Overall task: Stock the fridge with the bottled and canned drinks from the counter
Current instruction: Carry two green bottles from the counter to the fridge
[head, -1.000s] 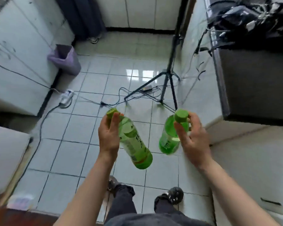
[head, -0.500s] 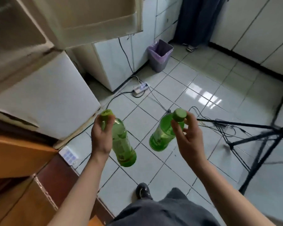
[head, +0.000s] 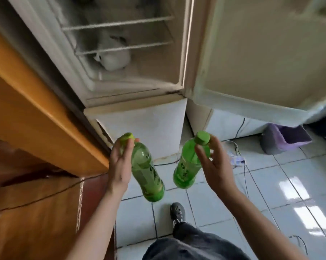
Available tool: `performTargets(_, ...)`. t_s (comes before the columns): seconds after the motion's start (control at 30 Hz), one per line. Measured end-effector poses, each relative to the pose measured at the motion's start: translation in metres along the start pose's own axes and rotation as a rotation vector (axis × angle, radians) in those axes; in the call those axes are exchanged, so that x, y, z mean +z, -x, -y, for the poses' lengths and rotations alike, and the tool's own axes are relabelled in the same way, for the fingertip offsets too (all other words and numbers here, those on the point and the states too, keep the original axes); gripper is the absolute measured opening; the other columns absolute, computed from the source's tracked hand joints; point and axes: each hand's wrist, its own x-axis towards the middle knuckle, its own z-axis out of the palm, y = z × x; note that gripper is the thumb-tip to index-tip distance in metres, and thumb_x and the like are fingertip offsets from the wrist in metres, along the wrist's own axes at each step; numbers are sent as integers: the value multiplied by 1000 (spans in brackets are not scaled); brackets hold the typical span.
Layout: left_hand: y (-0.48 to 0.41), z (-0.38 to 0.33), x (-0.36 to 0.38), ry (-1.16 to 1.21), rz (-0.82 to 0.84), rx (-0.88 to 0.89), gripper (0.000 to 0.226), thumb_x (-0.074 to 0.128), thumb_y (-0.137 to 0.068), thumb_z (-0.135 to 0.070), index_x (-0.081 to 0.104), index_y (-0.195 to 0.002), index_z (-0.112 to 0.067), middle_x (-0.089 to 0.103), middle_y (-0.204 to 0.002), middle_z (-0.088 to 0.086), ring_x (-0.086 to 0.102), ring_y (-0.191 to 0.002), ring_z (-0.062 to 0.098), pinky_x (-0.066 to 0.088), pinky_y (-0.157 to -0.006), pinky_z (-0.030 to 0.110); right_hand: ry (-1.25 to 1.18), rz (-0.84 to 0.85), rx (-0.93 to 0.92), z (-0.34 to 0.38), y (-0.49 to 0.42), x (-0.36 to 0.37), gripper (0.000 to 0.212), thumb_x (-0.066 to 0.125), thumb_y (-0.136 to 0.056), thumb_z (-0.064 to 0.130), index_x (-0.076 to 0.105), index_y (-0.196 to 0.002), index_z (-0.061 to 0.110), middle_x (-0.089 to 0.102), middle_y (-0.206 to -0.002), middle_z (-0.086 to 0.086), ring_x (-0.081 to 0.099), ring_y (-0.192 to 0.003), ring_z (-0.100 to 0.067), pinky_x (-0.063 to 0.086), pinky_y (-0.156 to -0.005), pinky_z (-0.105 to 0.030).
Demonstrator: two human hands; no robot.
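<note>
Held stock, one item per hand.
Left hand [head: 120, 166] grips left bottle [head: 147, 175] by its neck; right hand [head: 214, 166] pinches right bottle [head: 186, 166] under its cap; dark label script unreadable; open fridge [head: 139, 117] stands beyond, far side.

Bare-armed on both sides: left hand [head: 120, 166] and right hand [head: 216, 166] uncovered, and bare from there down to the lower edge of the view. Dressed below in dark grey trousers [head: 192, 244], loose and creased, faintly faded along the folds, possibly denim, though too blurred to say. Shod in a dark, rounded, clog-like shoe [head: 177, 212], dotted with small holes across the toe, pale patches near the ankle opening, trouser hem falling over its heel.
</note>
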Motion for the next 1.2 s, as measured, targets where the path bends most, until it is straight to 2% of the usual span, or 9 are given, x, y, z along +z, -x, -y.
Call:
performTargets(0.17, -91, -43, -15, -79, -178, 120, 13, 53, -93, -32, 62, -87, -39, 64, -84, -35, 58, -78, -17, 40, -65, -1, -54, 118, -165, 32, -124, 53, 16, 51, -88, 44, 50, -104, 41, 63, -96, 19, 61, -90, -4, 49, -78, -27)
performTargets(0.3, -149, -68, -30, -67, -285, 156, 13, 51, -85, -43, 63, -87, -41, 65, -83, -30, 58, -77, -14, 42, -66, 3, -87, 169, -260, 61, -197, 93, 20, 53, -90, 30, 49, -105, 43, 59, -95, 34, 56, -87, 10, 43, -74, -8)
performTargets(0.43, -211, -95, -41, -79, -290, 230, 16, 50, -84, -46, 63, -83, -55, 64, -86, -30, 58, -80, -13, 44, -68, 6, -153, 190, -297, 88, -266, 131, 10, 52, -90, 31, 50, -99, 35, 59, -84, 26, 56, -77, 5, 43, -67, -9)
performTargets(0.57, -278, -137, -43, -13, -181, 343, 18, 51, -85, -41, 65, -83, -53, 65, -83, -29, 61, -76, -11, 50, -66, 12, -297, 197, -305, 122, -329, 160, 19, 51, -90, 30, 58, -107, 22, 64, -88, 8, 63, -83, -15, 52, -72, -30)
performTargets(0.67, -332, -179, -43, 63, -104, 463, 22, 49, -89, -34, 68, -82, -45, 67, -81, -23, 62, -71, -8, 48, -59, 10, -346, 181, -360, 152, -373, 180, 18, 51, -90, 30, 59, -106, 27, 65, -88, 12, 63, -80, -7, 50, -67, -18)
performTargets(0.8, -404, -232, -35, 91, -43, 585, 18, 51, -90, -34, 68, -82, -34, 68, -73, -12, 62, -63, -1, 49, -55, 15, -327, 100, -424, 190, -432, 201, 25, 48, -89, 36, 57, -112, 28, 63, -94, 9, 64, -86, -11, 53, -74, -26)
performTargets(0.9, -451, -257, -27, 16, -65, 618, 22, 53, -87, -44, 63, -87, -25, 65, -71, -9, 62, -62, 6, 50, -54, 20, -325, 40, -447, 207, -474, 213, 15, 47, -89, 37, 53, -102, 42, 62, -90, 19, 62, -83, -1, 51, -71, -16)
performTargets(1.1, -521, -268, -16, -70, -199, 593, 14, 52, -89, -46, 58, -82, -36, 60, -71, -15, 56, -65, 1, 47, -65, 24, -256, 52, -410, 215, -535, 244, 12, 51, -93, 37, 47, -98, 47, 58, -86, 28, 56, -84, 13, 43, -68, -4)
performTargets(1.2, -542, -260, -12, -166, -254, 561, 14, 51, -93, -43, 55, -81, -36, 58, -73, -13, 55, -65, 0, 43, -65, 23, -206, 96, -402, 211, -556, 258, 18, 51, -94, 35, 48, -112, 37, 56, -94, 25, 56, -91, 9, 45, -79, -12)
